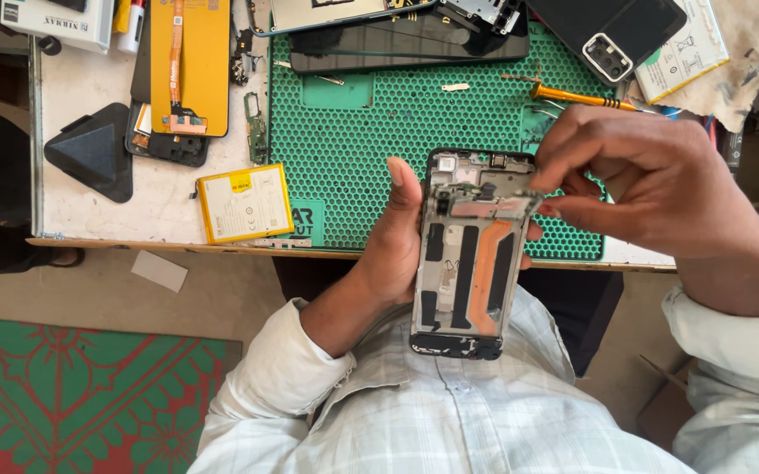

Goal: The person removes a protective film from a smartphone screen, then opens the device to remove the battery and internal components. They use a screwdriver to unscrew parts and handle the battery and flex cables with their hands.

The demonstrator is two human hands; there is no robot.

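Observation:
An opened phone frame (467, 263), back cover off, with black strips and an orange flex ribbon inside, is held upright in front of my chest. My left hand (392, 241) grips its left edge, thumb along the side. My right hand (643, 180) comes in from the right and pinches a small circuit board (507, 204) lying across the upper part of the frame, near the camera end.
A green perforated mat (370, 123) covers the white table (89, 202). On the table lie a yellow battery (245, 204), an orange-backed screen panel (188, 66), a black triangular tool (94, 149), an orange screwdriver (577, 96), dark phone screens (406, 44) and a black back cover (612, 35).

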